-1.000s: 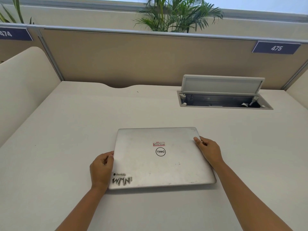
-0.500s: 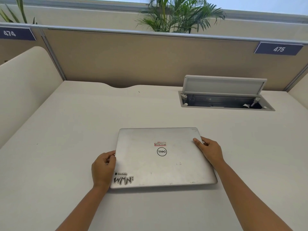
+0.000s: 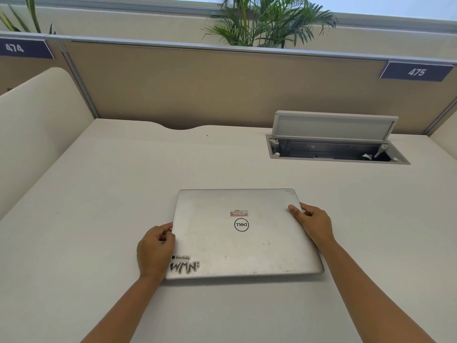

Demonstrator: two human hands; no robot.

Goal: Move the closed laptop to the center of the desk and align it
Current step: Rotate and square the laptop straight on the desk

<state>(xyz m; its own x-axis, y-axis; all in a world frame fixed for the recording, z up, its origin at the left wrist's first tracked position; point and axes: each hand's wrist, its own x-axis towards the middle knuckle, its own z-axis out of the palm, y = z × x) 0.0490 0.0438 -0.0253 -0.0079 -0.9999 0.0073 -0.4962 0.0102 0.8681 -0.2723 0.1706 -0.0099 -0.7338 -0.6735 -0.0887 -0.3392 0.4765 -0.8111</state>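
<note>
Hands flanking laptop, long axis left-right.

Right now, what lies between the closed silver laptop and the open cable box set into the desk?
Nothing: the head view shows bare desk between laptop and cable box.

Office: numbered cubicle partition, desk

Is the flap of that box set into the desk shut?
No, the flap stands raised over the open box in the desk.
</note>
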